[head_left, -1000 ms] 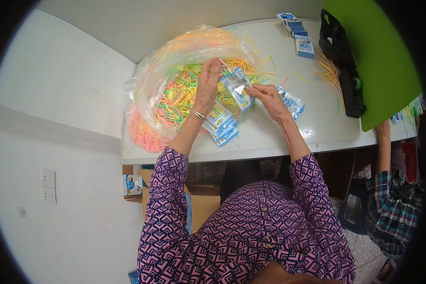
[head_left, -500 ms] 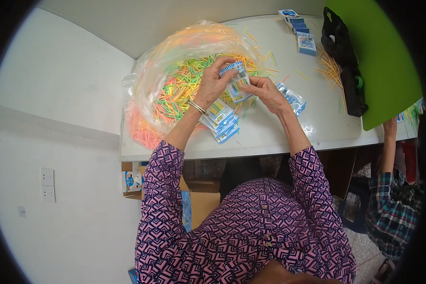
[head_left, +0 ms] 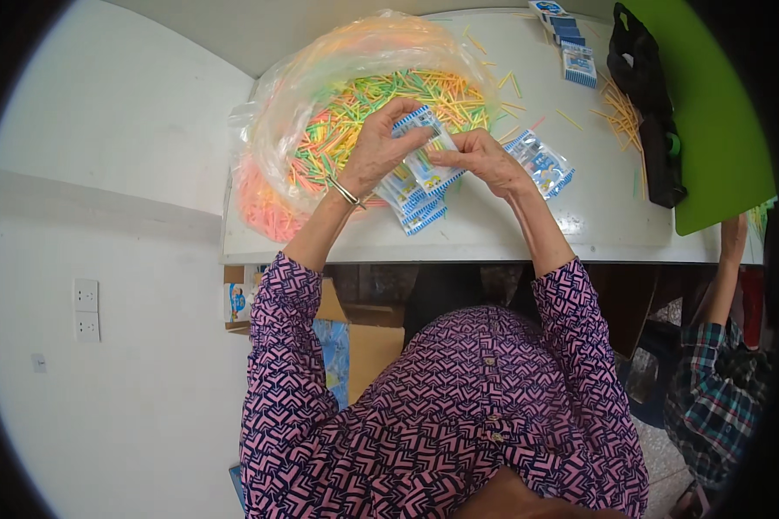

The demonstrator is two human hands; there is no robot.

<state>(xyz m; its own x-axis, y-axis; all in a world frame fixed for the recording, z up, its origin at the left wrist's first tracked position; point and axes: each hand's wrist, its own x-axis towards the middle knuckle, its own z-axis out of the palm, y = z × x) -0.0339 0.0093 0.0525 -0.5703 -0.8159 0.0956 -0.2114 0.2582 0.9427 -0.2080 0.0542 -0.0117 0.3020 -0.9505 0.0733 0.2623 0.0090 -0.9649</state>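
Two hands hold one packet [head_left: 422, 164] above the table [head_left: 528, 240], at the near edge of an open bag [head_left: 299, 91] of coloured sticks [head_left: 446, 91].
The left hand [head_left: 379, 149] grips the packet's upper left side, thumb across its front; the right hand [head_left: 485, 163] pinches its right side between thumb and fingers. Just below lies a fanned pile [head_left: 422, 216] of blue-and-white packets; more packets [head_left: 544, 164] lie beside the right wrist. Farther right, loose sticks [head_left: 619, 114] lie next to a black object [head_left: 636, 65] by a green panel [head_left: 720, 121].
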